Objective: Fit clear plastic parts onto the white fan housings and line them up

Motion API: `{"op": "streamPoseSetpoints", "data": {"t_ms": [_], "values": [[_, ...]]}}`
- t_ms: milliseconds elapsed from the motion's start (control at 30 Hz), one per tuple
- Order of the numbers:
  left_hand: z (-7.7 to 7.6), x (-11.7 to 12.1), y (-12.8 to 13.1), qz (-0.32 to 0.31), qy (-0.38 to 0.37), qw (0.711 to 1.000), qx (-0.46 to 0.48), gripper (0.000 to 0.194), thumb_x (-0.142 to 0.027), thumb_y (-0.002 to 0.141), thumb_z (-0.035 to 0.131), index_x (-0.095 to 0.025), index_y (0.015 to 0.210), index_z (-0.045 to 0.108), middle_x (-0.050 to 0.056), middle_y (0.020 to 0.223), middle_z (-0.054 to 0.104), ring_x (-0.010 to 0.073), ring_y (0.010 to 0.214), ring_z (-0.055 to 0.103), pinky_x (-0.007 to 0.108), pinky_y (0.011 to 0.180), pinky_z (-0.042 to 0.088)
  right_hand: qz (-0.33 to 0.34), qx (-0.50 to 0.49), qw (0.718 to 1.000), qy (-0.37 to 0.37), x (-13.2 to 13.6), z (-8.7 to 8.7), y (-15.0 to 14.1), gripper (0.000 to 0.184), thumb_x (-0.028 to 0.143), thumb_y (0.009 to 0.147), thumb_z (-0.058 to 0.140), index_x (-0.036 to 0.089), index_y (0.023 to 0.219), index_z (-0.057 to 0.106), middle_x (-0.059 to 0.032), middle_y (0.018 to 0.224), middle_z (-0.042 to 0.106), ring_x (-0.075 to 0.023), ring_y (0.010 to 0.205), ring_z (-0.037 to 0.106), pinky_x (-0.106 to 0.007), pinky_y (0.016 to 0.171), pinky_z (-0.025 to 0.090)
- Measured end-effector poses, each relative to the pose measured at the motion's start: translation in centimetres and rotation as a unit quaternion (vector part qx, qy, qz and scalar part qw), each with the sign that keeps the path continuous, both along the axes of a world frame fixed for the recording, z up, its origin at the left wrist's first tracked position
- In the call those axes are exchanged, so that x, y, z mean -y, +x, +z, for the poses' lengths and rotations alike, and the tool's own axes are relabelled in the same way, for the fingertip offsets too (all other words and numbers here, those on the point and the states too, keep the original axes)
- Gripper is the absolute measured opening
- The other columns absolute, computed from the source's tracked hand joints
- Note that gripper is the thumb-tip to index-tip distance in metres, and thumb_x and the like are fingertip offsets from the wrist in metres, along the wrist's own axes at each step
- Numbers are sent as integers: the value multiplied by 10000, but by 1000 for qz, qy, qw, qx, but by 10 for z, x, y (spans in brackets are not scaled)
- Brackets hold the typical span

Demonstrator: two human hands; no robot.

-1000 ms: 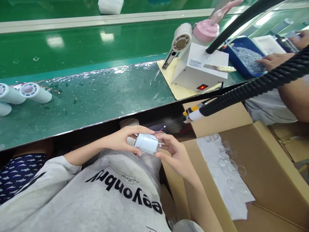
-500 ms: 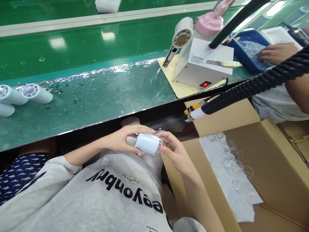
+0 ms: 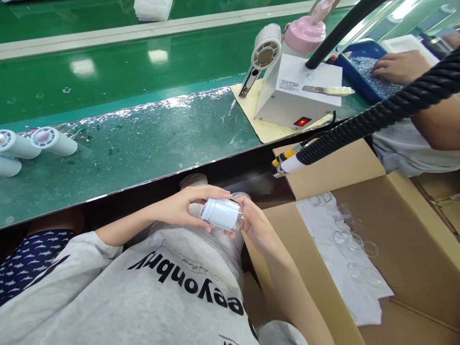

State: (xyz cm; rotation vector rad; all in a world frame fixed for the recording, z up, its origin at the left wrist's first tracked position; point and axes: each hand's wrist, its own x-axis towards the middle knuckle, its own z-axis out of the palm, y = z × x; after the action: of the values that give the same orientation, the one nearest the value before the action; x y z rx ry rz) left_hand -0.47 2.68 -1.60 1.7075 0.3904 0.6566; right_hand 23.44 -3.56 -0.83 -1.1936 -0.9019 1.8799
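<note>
In front of my lap a pale blue cylinder (image 3: 223, 213), much like the fan housings on the bench, lies almost level between both hands. My left hand (image 3: 185, 209) grips its left end, thumb below and fingers along the top. Clear plastic (image 3: 239, 219) shows around the cylinder's right end. There my right hand (image 3: 257, 219) is closed, its thumb hidden in part and fingertips showing underneath. A thin clear rounded edge rises by the right fingers; whether it is a separate piece I cannot make out.
Several pale blue fan housings (image 3: 53, 141) lie on the green bench (image 3: 154, 139) at left. A white box with a lit red switch (image 3: 302, 121) stands at right. A black hose (image 3: 359, 120) crosses above an open carton (image 3: 406, 239) holding clear rings. A co-worker's hand (image 3: 398, 66) rests in a blue tray.
My right hand has turned around the cylinder's right end, with the fingertips now showing below it. My left hand keeps its hold. The view has shifted slightly.
</note>
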Motion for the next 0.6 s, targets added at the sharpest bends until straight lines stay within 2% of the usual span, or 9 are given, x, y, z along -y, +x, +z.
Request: {"op": "streamPoseSetpoints", "data": {"t_ms": [167, 333, 467, 600], "values": [[-1, -1, -1, -2, -4, 1000, 10, 779, -311, 829, 901, -360, 1535, 577, 116, 1593, 584, 306, 1479, 555, 495, 1242, 445, 24, -19, 999, -30, -2, -4, -4, 701, 880, 738, 715, 230, 931, 537, 21, 645, 691, -165, 449, 668, -236, 381, 535], [-1, 0, -1, -5, -9, 1000, 23, 790, -279, 821, 904, -363, 1535, 576, 125, 1604, 570, 306, 1494, 544, 485, 1213, 486, 34, -52, 995, -76, -3, -4, -8, 755, 912, 706, 714, 222, 972, 564, 6, 587, 695, -163, 407, 639, -210, 344, 482], [-2, 1, -1, 8, 0, 1000, 30, 792, -285, 811, 913, -372, 1526, 584, 126, 1594, 578, 300, 1485, 551, 484, 1211, 485, 66, -70, 989, -114, -3, -1, -9, 733, 890, 790, 638, 174, 946, 640, -42, 542, 693, -149, 365, 595, -185, 298, 401], [-2, 2, 0, 18, -7, 1000, 13, 745, -307, 819, 902, -335, 1504, 611, 139, 1556, 603, 307, 1445, 580, 476, 1168, 518, 83, -81, 983, -143, -4, 0, -9, 700, 863, 832, 603, 168, 882, 671, -38, 541, 681, -133, 348, 567, -183, 280, 364]]}}
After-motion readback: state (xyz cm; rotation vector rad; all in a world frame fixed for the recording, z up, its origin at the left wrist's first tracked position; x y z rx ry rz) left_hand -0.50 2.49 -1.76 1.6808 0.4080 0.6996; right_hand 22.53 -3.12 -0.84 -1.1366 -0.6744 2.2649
